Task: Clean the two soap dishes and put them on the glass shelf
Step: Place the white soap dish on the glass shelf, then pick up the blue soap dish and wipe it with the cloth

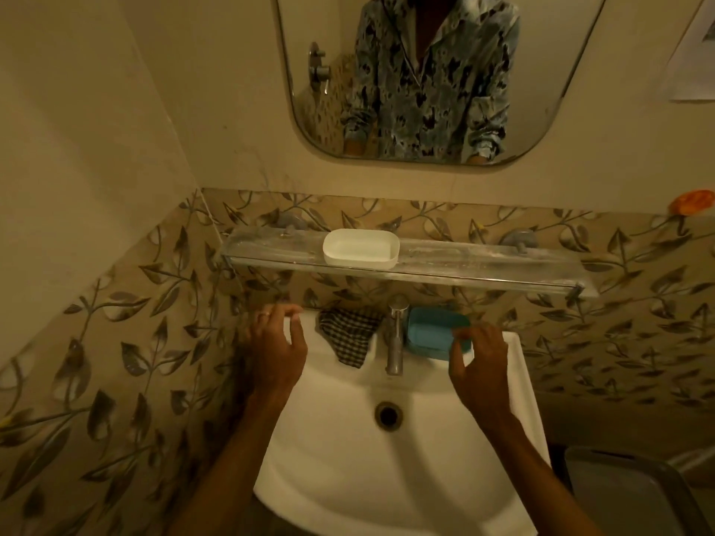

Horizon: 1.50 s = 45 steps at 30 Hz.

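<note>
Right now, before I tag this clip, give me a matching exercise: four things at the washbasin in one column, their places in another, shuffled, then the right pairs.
Things:
1. white soap dish
2. blue soap dish
3. checked cloth
4. right hand

Places:
A. on the basin ledge, left of the tap
B. on the glass shelf
C. reaching toward the blue dish
D. on the basin ledge, right of the tap

Pairs: 1-B, 2-D, 3-A, 4-C
</note>
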Each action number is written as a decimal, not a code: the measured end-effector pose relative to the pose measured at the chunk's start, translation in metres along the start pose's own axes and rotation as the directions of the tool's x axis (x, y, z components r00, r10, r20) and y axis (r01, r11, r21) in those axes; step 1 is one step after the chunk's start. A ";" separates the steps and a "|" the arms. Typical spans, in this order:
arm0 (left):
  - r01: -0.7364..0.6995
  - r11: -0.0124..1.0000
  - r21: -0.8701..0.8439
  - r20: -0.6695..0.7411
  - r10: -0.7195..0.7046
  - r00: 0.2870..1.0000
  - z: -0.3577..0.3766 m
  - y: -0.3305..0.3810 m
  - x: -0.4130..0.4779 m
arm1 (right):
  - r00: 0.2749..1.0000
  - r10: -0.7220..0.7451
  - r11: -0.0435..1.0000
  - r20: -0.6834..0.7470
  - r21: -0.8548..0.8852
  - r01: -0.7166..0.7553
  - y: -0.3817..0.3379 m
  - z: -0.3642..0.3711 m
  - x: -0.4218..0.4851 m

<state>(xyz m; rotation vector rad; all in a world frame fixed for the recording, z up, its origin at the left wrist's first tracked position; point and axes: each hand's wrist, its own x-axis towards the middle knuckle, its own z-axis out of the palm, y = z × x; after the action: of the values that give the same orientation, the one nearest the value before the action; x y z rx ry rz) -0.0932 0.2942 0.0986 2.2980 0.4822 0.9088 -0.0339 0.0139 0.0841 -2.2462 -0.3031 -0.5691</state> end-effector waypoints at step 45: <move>-0.098 0.983 -0.157 0.645 0.177 0.744 0.125 0.126 -0.161 | 0.645 0.552 0.413 0.528 0.499 -0.762 0.036 -0.034 -0.056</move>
<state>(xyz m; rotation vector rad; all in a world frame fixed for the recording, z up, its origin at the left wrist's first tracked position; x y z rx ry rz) -0.1036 0.0642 0.0320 2.3721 -0.0539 0.1252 -0.0792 -0.0376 0.0544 -1.4730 0.2511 0.3075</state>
